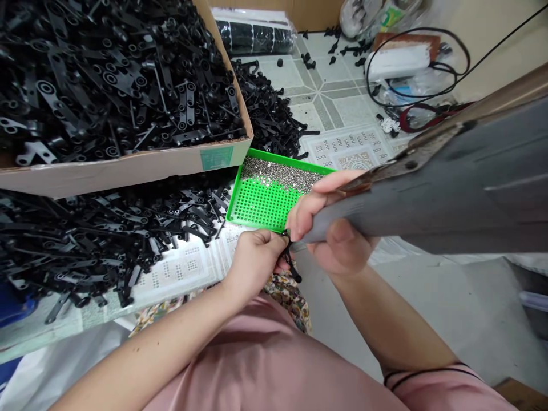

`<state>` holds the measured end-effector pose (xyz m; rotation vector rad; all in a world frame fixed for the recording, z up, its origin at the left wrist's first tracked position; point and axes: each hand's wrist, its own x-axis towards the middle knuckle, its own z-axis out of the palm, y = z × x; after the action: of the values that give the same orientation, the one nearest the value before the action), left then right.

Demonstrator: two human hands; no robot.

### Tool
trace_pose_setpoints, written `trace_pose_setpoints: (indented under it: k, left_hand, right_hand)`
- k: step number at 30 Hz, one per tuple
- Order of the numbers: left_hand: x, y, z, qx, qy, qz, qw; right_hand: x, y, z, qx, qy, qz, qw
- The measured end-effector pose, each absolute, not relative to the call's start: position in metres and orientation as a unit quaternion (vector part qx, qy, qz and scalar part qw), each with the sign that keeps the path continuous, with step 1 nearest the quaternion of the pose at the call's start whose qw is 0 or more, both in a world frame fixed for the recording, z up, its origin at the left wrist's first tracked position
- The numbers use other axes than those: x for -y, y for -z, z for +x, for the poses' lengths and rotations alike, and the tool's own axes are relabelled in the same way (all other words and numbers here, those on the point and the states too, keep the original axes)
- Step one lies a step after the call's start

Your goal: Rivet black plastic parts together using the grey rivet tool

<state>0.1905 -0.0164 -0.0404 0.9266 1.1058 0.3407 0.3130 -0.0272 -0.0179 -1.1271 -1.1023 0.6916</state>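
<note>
My left hand (257, 254) is closed on a small black plastic arm (294, 267), whose lower end hangs out below my fingers. My right hand (338, 242) wraps round the narrow front end of a long grey electric screwdriver (385, 211) with a worn metal lever along its top. The screwdriver's nose points at the black arm beside my left fingertips; the exact contact is hidden by my fingers. Just beyond both hands lies a green perforated tray (265, 201) with many tiny silver screws (280, 174) gathered along its far side.
A cardboard box (171, 157) heaped with black plastic parts (120, 74) stands at the left. More loose black parts (171, 222) spread around it on the patterned tabletop (338, 80). A wrapped roll (257, 37), a looped black cable (419, 105) and plastic bags (363, 17) lie at the back.
</note>
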Motion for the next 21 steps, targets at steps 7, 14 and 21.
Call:
trace_pose_setpoints:
  k: [7,14,21]
  left_hand:
    - [0.018,0.042,0.187,-0.48,-0.18,0.373,0.773]
    - [0.019,0.04,0.189,-0.495,-0.174,0.336,0.782]
    - [0.018,0.038,0.191,-0.502,-0.175,0.331,0.779]
  right_hand:
    - [0.01,0.016,0.349,0.385,-0.187,-0.423,0.799]
    - [0.005,0.038,0.366,0.379,-0.194,-0.461,0.779]
    - [0.005,0.043,0.366,0.384,-0.19,-0.457,0.779]
